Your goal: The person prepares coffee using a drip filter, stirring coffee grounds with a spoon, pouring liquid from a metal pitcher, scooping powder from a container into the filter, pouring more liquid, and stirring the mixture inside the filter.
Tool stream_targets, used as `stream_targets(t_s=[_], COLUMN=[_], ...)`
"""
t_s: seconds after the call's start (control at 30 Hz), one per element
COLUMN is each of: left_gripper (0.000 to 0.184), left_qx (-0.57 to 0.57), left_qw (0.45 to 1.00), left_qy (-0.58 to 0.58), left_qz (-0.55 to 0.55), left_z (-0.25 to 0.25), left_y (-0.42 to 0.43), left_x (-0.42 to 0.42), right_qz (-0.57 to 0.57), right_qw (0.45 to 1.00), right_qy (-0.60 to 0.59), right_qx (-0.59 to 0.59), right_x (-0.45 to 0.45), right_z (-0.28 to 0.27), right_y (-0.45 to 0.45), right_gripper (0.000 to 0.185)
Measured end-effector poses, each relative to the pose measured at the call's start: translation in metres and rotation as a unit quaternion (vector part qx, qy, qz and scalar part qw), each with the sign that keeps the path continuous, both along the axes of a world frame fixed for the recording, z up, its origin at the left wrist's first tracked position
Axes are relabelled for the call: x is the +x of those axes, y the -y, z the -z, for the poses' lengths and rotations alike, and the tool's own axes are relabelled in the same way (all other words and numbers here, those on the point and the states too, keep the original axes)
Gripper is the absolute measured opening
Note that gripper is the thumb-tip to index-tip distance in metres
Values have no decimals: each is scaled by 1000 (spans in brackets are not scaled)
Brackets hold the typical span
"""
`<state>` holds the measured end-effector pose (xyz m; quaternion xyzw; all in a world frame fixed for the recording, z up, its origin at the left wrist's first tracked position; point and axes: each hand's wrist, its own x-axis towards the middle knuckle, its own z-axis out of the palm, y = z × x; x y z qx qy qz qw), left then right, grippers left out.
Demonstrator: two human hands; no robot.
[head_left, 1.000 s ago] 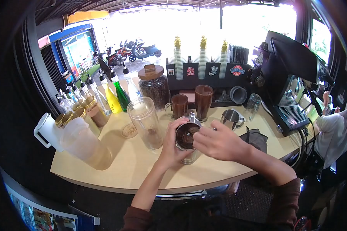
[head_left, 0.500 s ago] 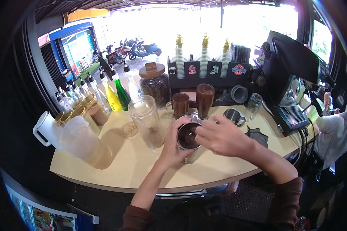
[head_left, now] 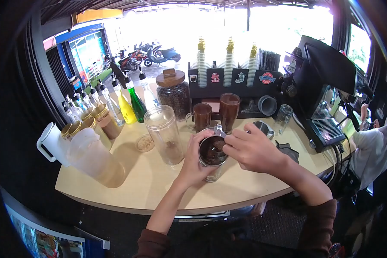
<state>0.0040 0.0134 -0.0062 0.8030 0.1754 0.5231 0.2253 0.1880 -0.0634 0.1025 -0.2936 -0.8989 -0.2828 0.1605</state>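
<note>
My left hand [head_left: 192, 158] is wrapped around the side of a metal pitcher [head_left: 201, 161], tilted so its mouth faces me. Inside lies a dark brown mixture [head_left: 210, 152]. Over the far right rim, my right hand [head_left: 251, 148] is closed in a pinch on what looks like a spoon, mostly hidden by the fingers; a rounded brown-coated end shows in the mixture. Below the pitcher, part of a clear glass [head_left: 213, 175] shows. Left of it stands a tall clear jar [head_left: 163, 139] with some brown powder at the bottom. A glass mug [head_left: 202, 117] and a tall glass [head_left: 229, 112] of brown drink stand behind.
Plastic jugs [head_left: 90, 161], powder jars [head_left: 106, 120] and pump bottles [head_left: 135, 103] line the left. A coffee-bean jar [head_left: 174, 96] and cup rack [head_left: 236, 88] stand behind. An espresso machine [head_left: 324, 124], a second metal pitcher [head_left: 268, 132] and a dark cloth [head_left: 288, 151] are right.
My right hand has shifted slightly right and up at the pitcher's rim, and more of the brown mixture shows. My left hand keeps its hold on the pitcher.
</note>
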Motion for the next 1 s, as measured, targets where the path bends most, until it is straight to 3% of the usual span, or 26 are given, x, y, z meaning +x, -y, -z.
stream_targets(t_s=[0.23,0.33,0.47,0.67,1.0], left_gripper=[82,82,85,86,85], left_qx=[-28,-34,-87,-49,-69], left_qw=[998,998,988,982,981], left_qy=[43,51,104,111,111], left_qz=[22,-3,-67,-144,-145], left_z=[-3,-1,1,3,3], left_y=[2,5,9,10,18], left_x=[3,5,11,13,18], right_qz=[-20,25,1,27,75], right_qw=[996,992,996,994,992], right_qy=[37,24,16,0,-52], right_qx=[75,122,86,110,83], right_x=[-7,-2,-9,-14,-18], right_z=[15,11,23,17,16], right_y=[4,2,5,7,5], right_gripper=[13,17,20,17,14])
